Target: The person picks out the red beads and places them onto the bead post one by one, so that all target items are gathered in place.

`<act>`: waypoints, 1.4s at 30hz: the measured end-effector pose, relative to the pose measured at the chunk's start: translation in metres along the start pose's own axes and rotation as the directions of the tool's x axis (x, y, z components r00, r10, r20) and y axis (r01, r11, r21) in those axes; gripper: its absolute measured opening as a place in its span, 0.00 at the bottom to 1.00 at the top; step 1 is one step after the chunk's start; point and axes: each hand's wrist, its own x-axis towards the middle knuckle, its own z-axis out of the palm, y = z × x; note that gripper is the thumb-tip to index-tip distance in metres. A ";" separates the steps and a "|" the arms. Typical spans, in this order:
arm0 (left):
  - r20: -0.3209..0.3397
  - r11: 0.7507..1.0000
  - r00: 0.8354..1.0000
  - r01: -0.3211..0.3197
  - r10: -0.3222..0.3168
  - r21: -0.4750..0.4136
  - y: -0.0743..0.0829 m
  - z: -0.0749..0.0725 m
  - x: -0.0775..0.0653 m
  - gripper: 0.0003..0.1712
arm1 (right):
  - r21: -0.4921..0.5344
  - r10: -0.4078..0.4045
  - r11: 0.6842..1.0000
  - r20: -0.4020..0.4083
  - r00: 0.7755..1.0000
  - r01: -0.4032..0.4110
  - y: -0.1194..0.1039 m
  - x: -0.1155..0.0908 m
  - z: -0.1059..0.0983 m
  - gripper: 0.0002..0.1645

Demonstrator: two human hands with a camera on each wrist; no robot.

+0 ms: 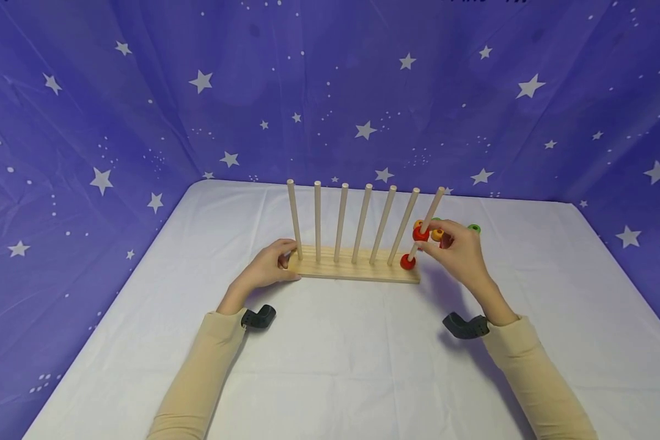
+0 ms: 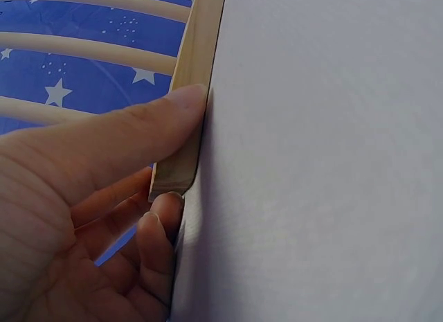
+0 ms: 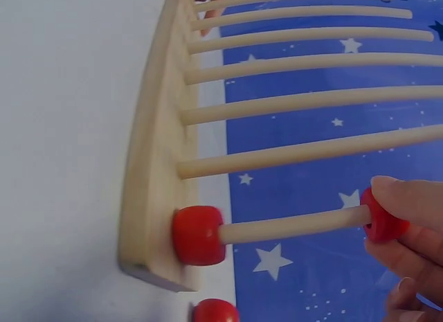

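Observation:
A long wooden base [image 1: 357, 270] with several upright wooden pegs [image 1: 341, 223] stands on the table. My left hand [image 1: 265, 265] grips its left end; in the left wrist view the thumb lies on the front edge and the fingers are at the end and behind. On the rightmost peg [image 3: 291, 227], one red bead [image 3: 199, 235] sits at the bottom against the base. My right hand [image 1: 459, 252] pinches a second red bead [image 3: 382, 218] between thumb and fingers, partway up that same peg, with the peg through its hole.
Behind my right hand lie loose beads, among them a yellow-orange bead [image 1: 437, 234] and a green bead [image 1: 475, 228]; some are partly hidden. Another red bead [image 3: 215, 311] shows beside the base. A white cloth [image 1: 341, 354] covers the table, and a blue star-patterned curtain [image 1: 330, 91] hangs behind.

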 end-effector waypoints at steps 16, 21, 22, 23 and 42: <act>-0.003 1.000 1.000 -0.006 0.006 0.003 0.000 0.000 0.000 0.43 | -0.116 0.048 0.993 0.186 0.981 -0.027 0.014 -0.009 0.013 0.12; 0.000 1.000 1.000 -0.005 0.005 0.006 -0.001 0.001 0.000 0.43 | -0.137 0.092 0.989 0.249 0.964 -0.059 0.019 -0.011 0.017 0.12; 0.001 1.000 1.000 -0.004 0.004 0.006 -0.001 0.001 0.000 0.43 | -0.138 0.095 0.989 0.256 0.962 -0.060 0.020 -0.011 0.018 0.12; 0.001 1.000 1.000 -0.005 0.005 0.008 -0.001 0.001 0.000 0.43 | -0.140 0.098 0.988 0.261 0.960 -0.062 0.021 -0.012 0.018 0.12; -0.004 1.000 1.000 -0.015 0.015 0.009 0.000 0.000 -0.001 0.43 | -0.117 0.122 0.990 0.368 0.922 -0.085 0.029 -0.016 0.017 0.24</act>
